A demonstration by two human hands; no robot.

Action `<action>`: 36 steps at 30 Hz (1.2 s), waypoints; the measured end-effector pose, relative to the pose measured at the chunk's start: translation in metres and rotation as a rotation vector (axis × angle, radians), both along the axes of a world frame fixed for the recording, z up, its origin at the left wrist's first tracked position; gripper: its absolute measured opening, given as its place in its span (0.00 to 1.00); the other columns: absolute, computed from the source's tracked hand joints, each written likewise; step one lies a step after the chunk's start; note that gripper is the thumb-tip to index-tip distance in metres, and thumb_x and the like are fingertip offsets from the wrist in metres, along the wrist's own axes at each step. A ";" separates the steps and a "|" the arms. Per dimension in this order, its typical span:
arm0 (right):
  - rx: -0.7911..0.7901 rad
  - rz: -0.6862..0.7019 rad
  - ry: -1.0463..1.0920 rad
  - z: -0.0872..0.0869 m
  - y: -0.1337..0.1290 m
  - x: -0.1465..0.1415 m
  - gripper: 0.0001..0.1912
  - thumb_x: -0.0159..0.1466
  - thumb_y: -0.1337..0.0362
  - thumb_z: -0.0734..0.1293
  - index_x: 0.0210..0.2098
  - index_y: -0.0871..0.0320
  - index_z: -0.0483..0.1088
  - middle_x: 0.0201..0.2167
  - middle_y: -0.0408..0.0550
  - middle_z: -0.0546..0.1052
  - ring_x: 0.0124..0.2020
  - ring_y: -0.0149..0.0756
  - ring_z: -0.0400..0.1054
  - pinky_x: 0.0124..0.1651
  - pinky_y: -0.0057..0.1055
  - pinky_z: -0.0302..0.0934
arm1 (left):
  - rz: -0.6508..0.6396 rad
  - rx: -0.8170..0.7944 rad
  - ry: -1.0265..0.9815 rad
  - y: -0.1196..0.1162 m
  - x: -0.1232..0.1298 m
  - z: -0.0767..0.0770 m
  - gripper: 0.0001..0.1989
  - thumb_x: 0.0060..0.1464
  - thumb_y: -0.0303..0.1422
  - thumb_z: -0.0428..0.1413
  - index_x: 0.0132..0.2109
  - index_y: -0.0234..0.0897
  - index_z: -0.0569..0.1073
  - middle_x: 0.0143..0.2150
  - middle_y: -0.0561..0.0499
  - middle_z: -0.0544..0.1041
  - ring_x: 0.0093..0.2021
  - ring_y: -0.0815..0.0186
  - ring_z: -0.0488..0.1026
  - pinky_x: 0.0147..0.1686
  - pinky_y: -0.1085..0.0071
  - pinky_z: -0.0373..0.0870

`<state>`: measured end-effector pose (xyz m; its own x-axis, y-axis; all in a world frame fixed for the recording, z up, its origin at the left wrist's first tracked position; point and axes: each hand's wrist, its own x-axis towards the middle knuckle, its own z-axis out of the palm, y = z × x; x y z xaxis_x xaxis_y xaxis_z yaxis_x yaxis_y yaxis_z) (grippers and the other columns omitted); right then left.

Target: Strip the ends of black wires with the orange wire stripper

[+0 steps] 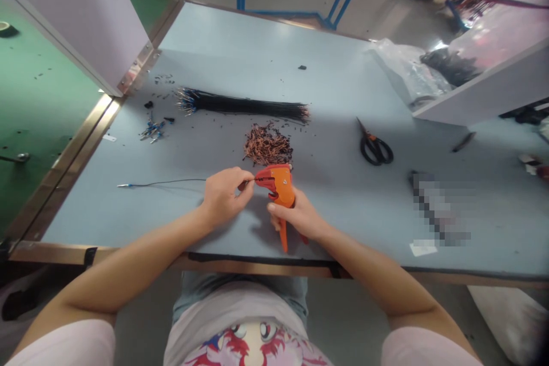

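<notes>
My right hand [295, 214] is wrapped round the handles of an orange and red wire stripper [282, 186], whose jaws face left. Between the pinched fingers of my left hand [227, 191] is a thin black wire [171, 182], its end at the stripper's jaws. The wire's other end, with a blue and silver terminal [125, 185], lies out to the left on the table. Just beyond the stripper sits a pile of copper-coloured scraps [268, 144]. Behind that pile lies a bundle of black wires [251, 106] with blue terminals at its left end.
Black-handled scissors [375, 147] lie to the right, near a blurred-out dark object [440, 206] and a white paper slip [424, 247]. Several loose blue terminals [152, 130] are at the left. White panels [81, 17] stand at both sides of the blue-grey table [334, 86]. A plastic bag [412, 74] rests back right.
</notes>
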<state>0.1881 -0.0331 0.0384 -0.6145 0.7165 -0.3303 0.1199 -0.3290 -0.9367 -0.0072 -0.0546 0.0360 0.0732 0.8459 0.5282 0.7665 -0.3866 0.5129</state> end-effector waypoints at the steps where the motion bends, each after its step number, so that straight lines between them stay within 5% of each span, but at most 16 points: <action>1: 0.004 -0.002 -0.007 0.000 0.000 0.000 0.17 0.58 0.57 0.69 0.37 0.56 0.58 0.15 0.36 0.69 0.15 0.30 0.63 0.20 0.28 0.60 | 0.002 0.006 0.005 0.000 0.000 0.000 0.06 0.56 0.29 0.51 0.32 0.36 0.72 0.24 0.55 0.71 0.25 0.71 0.66 0.29 0.74 0.60; 15: 0.025 0.003 -0.042 0.004 -0.002 0.000 0.20 0.57 0.59 0.70 0.45 0.57 0.61 0.14 0.36 0.70 0.15 0.30 0.63 0.20 0.27 0.60 | -0.001 0.059 0.013 0.000 0.001 0.002 0.06 0.54 0.28 0.51 0.30 0.36 0.71 0.22 0.56 0.69 0.23 0.73 0.63 0.27 0.75 0.59; 29: 0.000 -0.113 -0.062 0.004 0.000 -0.004 0.18 0.54 0.57 0.72 0.35 0.55 0.59 0.10 0.32 0.63 0.10 0.27 0.56 0.15 0.26 0.54 | -0.026 0.029 -0.048 0.001 0.001 -0.003 0.04 0.54 0.28 0.52 0.33 0.36 0.71 0.24 0.55 0.70 0.25 0.72 0.65 0.28 0.74 0.61; 32: -0.076 -0.138 0.075 0.001 0.010 0.000 0.18 0.54 0.57 0.72 0.35 0.56 0.59 0.17 0.38 0.70 0.17 0.32 0.66 0.21 0.29 0.62 | -0.003 0.018 -0.074 0.004 -0.003 -0.003 0.04 0.54 0.27 0.52 0.33 0.36 0.71 0.25 0.55 0.71 0.25 0.73 0.65 0.28 0.75 0.61; 36: -0.263 -0.359 0.274 0.002 0.031 0.014 0.17 0.54 0.57 0.70 0.36 0.56 0.61 0.30 0.45 0.75 0.31 0.40 0.73 0.34 0.40 0.70 | 0.092 0.035 -0.195 0.010 -0.014 -0.001 0.03 0.53 0.27 0.53 0.33 0.36 0.71 0.25 0.55 0.71 0.25 0.73 0.65 0.27 0.75 0.62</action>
<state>0.2019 -0.0025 0.0402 -0.4348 0.8123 -0.3886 -0.2817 -0.5326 -0.7981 -0.0212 -0.0449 0.0347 -0.1097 0.8252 0.5541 0.6869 -0.3400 0.6423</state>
